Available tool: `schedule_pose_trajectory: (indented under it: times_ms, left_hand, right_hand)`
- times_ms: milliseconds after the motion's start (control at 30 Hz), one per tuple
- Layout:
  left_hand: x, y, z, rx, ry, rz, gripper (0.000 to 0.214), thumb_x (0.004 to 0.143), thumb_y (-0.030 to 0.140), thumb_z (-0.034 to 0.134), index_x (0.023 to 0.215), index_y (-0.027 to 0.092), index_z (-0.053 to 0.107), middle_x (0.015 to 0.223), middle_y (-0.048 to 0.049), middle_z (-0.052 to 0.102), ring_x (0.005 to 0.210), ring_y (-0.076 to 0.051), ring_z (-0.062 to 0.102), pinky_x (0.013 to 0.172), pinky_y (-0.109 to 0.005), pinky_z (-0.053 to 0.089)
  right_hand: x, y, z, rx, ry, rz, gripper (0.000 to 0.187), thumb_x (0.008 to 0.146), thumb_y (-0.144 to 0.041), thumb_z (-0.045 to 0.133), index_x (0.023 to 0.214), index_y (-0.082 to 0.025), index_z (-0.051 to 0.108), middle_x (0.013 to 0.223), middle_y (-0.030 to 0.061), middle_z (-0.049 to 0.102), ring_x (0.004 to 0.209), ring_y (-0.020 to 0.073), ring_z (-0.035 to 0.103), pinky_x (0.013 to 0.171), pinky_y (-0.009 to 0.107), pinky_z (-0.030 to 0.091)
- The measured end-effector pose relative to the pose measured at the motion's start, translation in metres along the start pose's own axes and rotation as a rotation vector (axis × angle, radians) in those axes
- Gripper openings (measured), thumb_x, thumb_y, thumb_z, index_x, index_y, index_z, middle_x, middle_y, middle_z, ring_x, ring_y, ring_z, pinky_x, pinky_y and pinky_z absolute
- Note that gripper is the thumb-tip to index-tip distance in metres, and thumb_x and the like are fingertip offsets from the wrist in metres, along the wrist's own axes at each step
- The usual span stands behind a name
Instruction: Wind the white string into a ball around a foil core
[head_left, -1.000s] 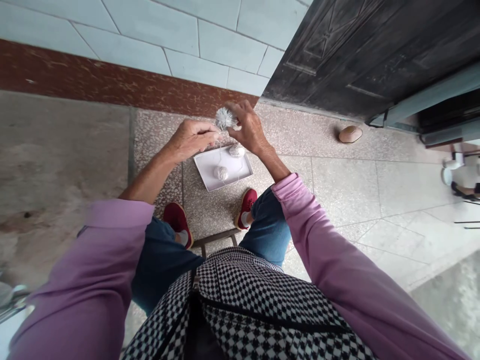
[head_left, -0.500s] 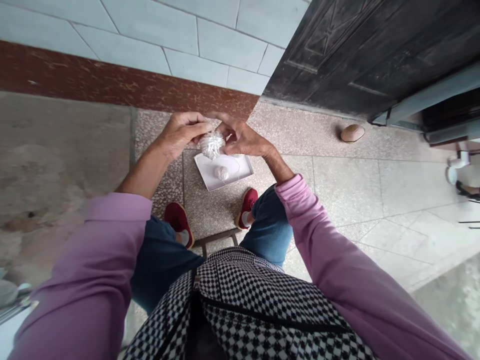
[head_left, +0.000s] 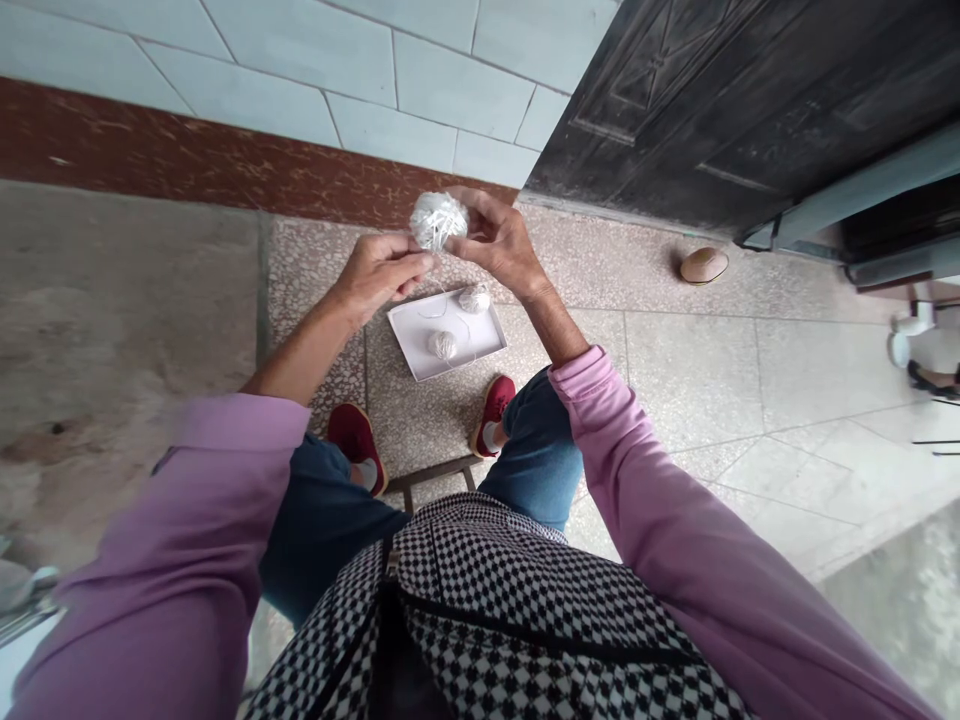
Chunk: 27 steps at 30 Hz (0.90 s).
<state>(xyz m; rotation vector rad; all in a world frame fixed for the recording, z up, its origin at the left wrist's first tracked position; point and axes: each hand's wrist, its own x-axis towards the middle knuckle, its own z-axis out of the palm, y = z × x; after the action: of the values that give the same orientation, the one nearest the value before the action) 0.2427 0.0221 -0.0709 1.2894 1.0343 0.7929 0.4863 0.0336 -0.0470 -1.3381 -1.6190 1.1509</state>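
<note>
A white ball of yarn (head_left: 438, 221) is up in front of the wall base, with my right hand (head_left: 499, 243) closed around its right side, thumb below and fingers behind. Just under the ball, at its lower left, my left hand (head_left: 384, 270) has thumb and fingertips pinched together on the yarn; the strand there is too thin to follow. Below both hands lies a shallow white box (head_left: 420, 362) on the floor. Inside it sit two smaller yarn balls, one near the middle (head_left: 443, 346) and one at the upper right corner (head_left: 474, 299), with loose strands about them.
A tiled wall (head_left: 465, 95) with a reddish-brown base rises ahead, beside a dark door (head_left: 675, 120). A tan rounded object (head_left: 704, 265) lies on the floor near the door. My red shoes (head_left: 352, 440) flank the box's near side.
The held yarn ball has moved up and turned in my right hand. My left hand has dropped slightly below it. The second small ball in the box has come into view.
</note>
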Motion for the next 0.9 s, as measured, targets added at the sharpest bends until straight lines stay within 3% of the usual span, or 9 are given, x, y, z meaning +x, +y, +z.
schedule_pose_trajectory:
  times_ms: [100, 200, 333, 400, 500, 700, 900]
  left_hand:
    - [-0.006, 0.005, 0.004, 0.085, -0.041, 0.064, 0.018, 0.096, 0.033, 0.094, 0.086, 0.024, 0.081, 0.072, -0.0026, 0.066, 0.06, -0.016, 0.053, 0.056, -0.03, 0.04]
    - [-0.009, 0.01, 0.001, 0.133, -0.077, 0.099, 0.019, 0.097, 0.032, 0.088, 0.081, 0.024, 0.082, 0.073, -0.0037, 0.068, 0.061, -0.017, 0.051, 0.059, -0.033, 0.039]
    - [-0.007, 0.015, -0.013, 0.176, -0.063, 0.074, 0.014, 0.099, 0.033, 0.086, 0.089, 0.025, 0.09, 0.075, -0.0036, 0.071, 0.068, -0.018, 0.05, 0.065, -0.036, 0.04]
    - [-0.003, 0.015, -0.02, 0.182, -0.039, 0.048, 0.015, 0.1, 0.037, 0.087, 0.092, 0.025, 0.091, 0.072, -0.0026, 0.069, 0.072, -0.019, 0.048, 0.066, -0.037, 0.038]
    - [0.0, 0.013, -0.027, 0.182, -0.044, 0.048, 0.022, 0.1, 0.045, 0.09, 0.088, 0.026, 0.087, 0.066, -0.001, 0.061, 0.073, -0.019, 0.045, 0.066, -0.038, 0.037]
    - [0.002, 0.01, -0.027, 0.067, -0.143, 0.08, 0.031, 0.093, 0.046, 0.105, 0.089, 0.025, 0.083, 0.065, 0.0009, 0.057, 0.065, -0.016, 0.045, 0.062, -0.036, 0.031]
    - [0.003, 0.007, -0.02, -0.095, -0.144, -0.011, 0.055, 0.081, 0.061, 0.118, 0.085, 0.024, 0.077, 0.067, 0.0021, 0.056, 0.068, -0.014, 0.042, 0.06, -0.033, 0.026]
  right_hand:
    - [0.001, 0.011, -0.002, -0.222, 0.08, -0.048, 0.073, 0.107, -0.057, 0.1, 0.168, -0.02, 0.081, 0.144, 0.0111, 0.081, 0.124, 0.0257, 0.067, 0.109, 0.041, 0.066]
    - [-0.005, 0.013, -0.003, -0.431, 0.059, -0.094, 0.066, 0.106, -0.031, 0.092, 0.171, -0.025, 0.08, 0.158, 0.0117, 0.078, 0.128, 0.0287, 0.071, 0.111, 0.043, 0.072]
    - [-0.01, 0.009, -0.001, -0.571, -0.078, -0.049, 0.055, 0.099, -0.028, 0.098, 0.154, -0.027, 0.089, 0.148, 0.0143, 0.081, 0.148, 0.0368, 0.072, 0.127, 0.05, 0.069]
    - [-0.01, 0.007, -0.002, -0.522, -0.191, -0.038, 0.046, 0.098, -0.035, 0.099, 0.142, -0.025, 0.093, 0.138, 0.0144, 0.083, 0.141, 0.0365, 0.076, 0.125, 0.051, 0.068]
    - [-0.012, 0.001, -0.006, -0.395, -0.354, -0.031, 0.046, 0.096, -0.046, 0.097, 0.132, -0.018, 0.094, 0.126, 0.0115, 0.084, 0.119, 0.028, 0.076, 0.11, 0.047, 0.065]
    - [-0.024, -0.022, -0.017, -0.16, -0.53, 0.093, 0.074, 0.094, -0.031, 0.104, 0.164, -0.023, 0.082, 0.109, 0.0017, 0.077, 0.104, 0.0231, 0.072, 0.086, 0.033, 0.062]
    - [-0.026, -0.032, -0.013, 0.033, -0.584, 0.137, 0.082, 0.093, -0.031, 0.107, 0.168, -0.022, 0.073, 0.115, 0.0018, 0.08, 0.1, 0.0194, 0.069, 0.076, 0.026, 0.055]
